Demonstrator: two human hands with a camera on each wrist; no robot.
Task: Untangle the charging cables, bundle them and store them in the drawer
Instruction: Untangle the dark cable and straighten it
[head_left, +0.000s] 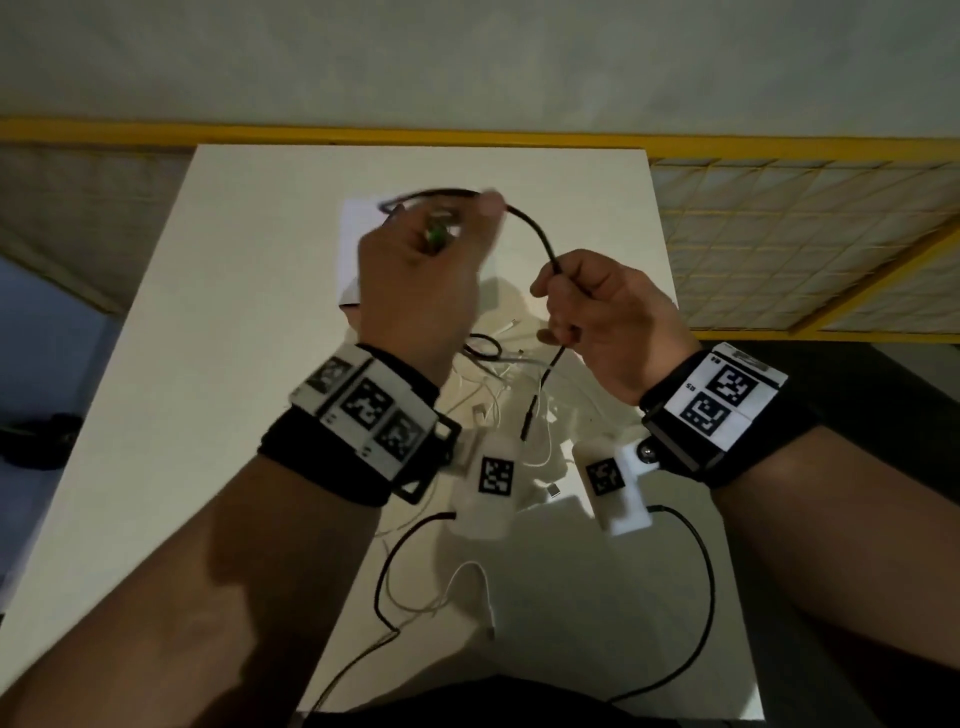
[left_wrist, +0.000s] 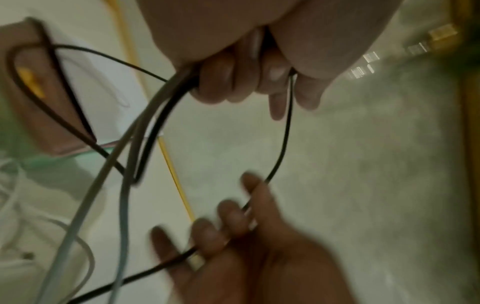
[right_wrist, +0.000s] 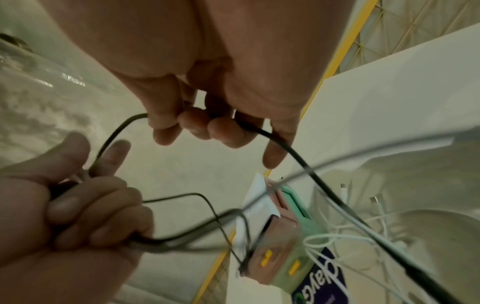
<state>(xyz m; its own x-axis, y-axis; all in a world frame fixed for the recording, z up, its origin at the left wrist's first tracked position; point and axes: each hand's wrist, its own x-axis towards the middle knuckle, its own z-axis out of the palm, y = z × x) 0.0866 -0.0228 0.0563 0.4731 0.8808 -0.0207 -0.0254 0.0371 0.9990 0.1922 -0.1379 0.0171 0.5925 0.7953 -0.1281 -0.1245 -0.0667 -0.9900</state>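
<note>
My left hand (head_left: 431, 249) is raised over the white table (head_left: 208, 312) and grips several gathered loops of the black cable (head_left: 540, 234). Seen from the left wrist, its curled fingers (left_wrist: 233, 82) close round the loops. The cable arcs over to my right hand (head_left: 587, 306), whose fingers (right_wrist: 207, 127) pinch it. Below that hand the free plug end (head_left: 527, 426) hangs down. A tangle of white cables (head_left: 488, 374) lies on the table under both hands. The small pink-and-green drawer box (right_wrist: 278, 236) stands behind them, largely hidden by my left hand in the head view.
A yellow-framed mesh fence (head_left: 779, 234) runs along the far and right sides of the table. A blue printed packet (right_wrist: 324, 273) lies by the drawer box. The wrist cameras' own black leads (head_left: 696, 597) trail over the near table edge.
</note>
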